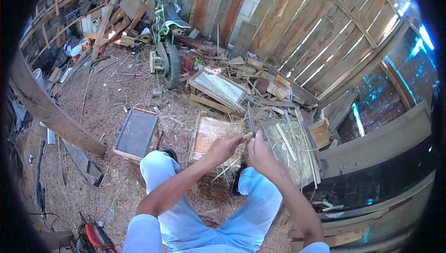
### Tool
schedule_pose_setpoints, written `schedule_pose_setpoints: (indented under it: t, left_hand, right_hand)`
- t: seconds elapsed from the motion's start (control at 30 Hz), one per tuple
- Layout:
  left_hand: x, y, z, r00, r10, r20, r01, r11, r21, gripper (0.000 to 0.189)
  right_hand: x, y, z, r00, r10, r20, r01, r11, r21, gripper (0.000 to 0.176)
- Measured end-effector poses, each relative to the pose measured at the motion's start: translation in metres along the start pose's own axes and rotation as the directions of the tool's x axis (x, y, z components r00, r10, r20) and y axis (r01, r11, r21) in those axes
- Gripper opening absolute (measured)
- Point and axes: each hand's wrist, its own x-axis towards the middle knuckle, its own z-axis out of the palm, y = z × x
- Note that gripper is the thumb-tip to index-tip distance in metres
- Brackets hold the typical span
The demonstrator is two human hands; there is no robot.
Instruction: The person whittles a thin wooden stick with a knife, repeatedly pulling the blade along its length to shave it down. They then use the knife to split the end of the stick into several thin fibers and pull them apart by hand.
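My right hand (261, 153) is closed around the near end of a long-bladed knife (251, 117), its dark narrow blade pointing away from me. Just to the left, my left hand (225, 149) pinches a short, pale wood strip (247, 136) whose tip meets the knife near my right hand. Below my left hand lies a shallow wooden box (208, 134) with thin shavings and slivers over its right side. Right of my hands, a mesh-like panel (302, 160) carries several long pale strips.
A dark-topped box (136, 133) stands left of my knees. Ahead are a crate of thin sticks (220, 88), scrap wood (278, 88) and a green motorbike (169, 44). A leaning wooden post (55, 106) rises at left. A red power tool (95, 236) lies at lower left.
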Motion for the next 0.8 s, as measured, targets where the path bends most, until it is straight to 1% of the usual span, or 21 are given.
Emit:
schedule_pose_setpoints:
  t: [0.07, 0.13, 0.2, 0.23, 0.3, 0.33, 0.37, 0.43, 0.5, 0.57, 0.6, 0.63, 0.67, 0.7, 0.73, 0.77, 0.8]
  left_hand:
    - [0.001, -0.001, -0.002, 0.999, 0.018, -0.041, -0.020, 0.999, -0.047, 0.010]
    - [0.002, 0.005, -0.010, 0.999, 0.007, -0.031, -0.008, 1.000, -0.028, 0.011]
    - [0.005, 0.006, -0.012, 1.000, 0.004, -0.018, -0.004, 1.000, -0.006, 0.012]
    - [0.004, 0.006, -0.012, 1.000, -0.016, -0.024, 0.016, 1.000, -0.008, 0.013]
    - [0.005, 0.004, -0.015, 0.999, -0.035, -0.029, 0.035, 0.999, 0.004, 0.014]
    - [0.006, 0.004, -0.017, 0.998, -0.054, -0.011, 0.055, 0.998, 0.019, 0.015]
    - [0.006, 0.003, -0.019, 0.997, -0.076, 0.008, 0.076, 0.997, 0.033, 0.017]
    - [0.005, 0.005, -0.019, 0.998, -0.067, 0.000, 0.067, 0.997, 0.036, 0.017]
    - [0.005, 0.007, -0.020, 0.998, -0.060, -0.002, 0.060, 0.998, 0.036, 0.018]
    - [0.007, 0.008, -0.021, 0.995, -0.098, -0.020, 0.098, 0.994, 0.041, 0.018]
    - [0.005, 0.010, -0.023, 0.995, -0.102, -0.014, 0.102, 0.994, 0.049, 0.018]
    - [0.004, 0.011, -0.025, 0.995, -0.090, -0.034, 0.095, 0.982, 0.163, 0.018]
    - [0.007, 0.019, -0.032, 0.996, -0.074, -0.053, 0.086, 0.958, 0.273, 0.018]
    - [0.012, 0.032, -0.043, 0.996, -0.069, -0.051, 0.081, 0.957, 0.280, 0.018]
    - [0.019, 0.052, -0.060, 0.953, -0.301, 0.046, 0.260, 0.884, 0.389, 0.019]
    - [0.027, 0.074, -0.075, 0.845, -0.524, 0.111, 0.405, 0.761, 0.507, 0.020]
    - [0.038, 0.098, -0.086, 0.918, -0.396, 0.011, 0.347, 0.818, 0.459, 0.022]
  right_hand:
    - [0.004, -0.005, 0.006, 1.000, 0.011, -0.016, -0.011, 1.000, 0.004, 0.017]
    - [0.003, -0.002, 0.010, 0.999, 0.034, -0.035, -0.034, 0.999, 0.005, 0.016]
    - [0.005, 0.006, 0.017, 0.991, -0.052, -0.120, 0.055, 0.998, 0.030, 0.018]
    - [0.004, 0.009, 0.019, 0.990, -0.054, -0.128, 0.059, 0.998, 0.036, 0.018]
    - [0.004, 0.011, 0.022, 0.991, 0.114, -0.068, -0.102, 0.982, 0.161, 0.024]
    - [0.001, 0.002, 0.017, 0.981, 0.196, 0.009, -0.192, 0.949, 0.251, 0.028]
    - [0.001, 0.006, 0.022, 0.981, 0.192, 0.010, -0.188, 0.947, 0.262, 0.028]
    - [-0.001, 0.014, 0.029, 0.995, 0.013, -0.097, -0.001, 0.992, 0.124, 0.026]
    - [-0.001, 0.011, 0.027, 0.996, 0.040, -0.083, -0.029, 0.992, 0.126, 0.027]
    - [0.003, 0.007, 0.025, 0.996, 0.063, -0.067, -0.054, 0.991, 0.125, 0.029]
    - [0.005, 0.006, 0.025, 0.996, 0.047, -0.080, -0.040, 0.996, 0.080, 0.027]
    - [0.006, 0.005, 0.025, 0.995, 0.029, -0.097, -0.026, 0.999, 0.032, 0.025]
    - [0.005, 0.005, 0.025, 0.994, 0.030, -0.102, -0.026, 0.999, 0.038, 0.025]
    - [0.006, 0.003, 0.025, 0.992, 0.010, -0.122, -0.008, 1.000, 0.013, 0.024]
    - [0.007, 0.002, 0.025, 0.990, -0.009, -0.141, 0.008, 1.000, -0.011, 0.024]
    - [0.007, 0.000, 0.023, 0.989, -0.012, -0.144, 0.011, 1.000, -0.006, 0.024]
    - [0.007, -0.003, 0.022, 0.990, -0.009, -0.141, 0.004, 0.999, -0.036, 0.024]
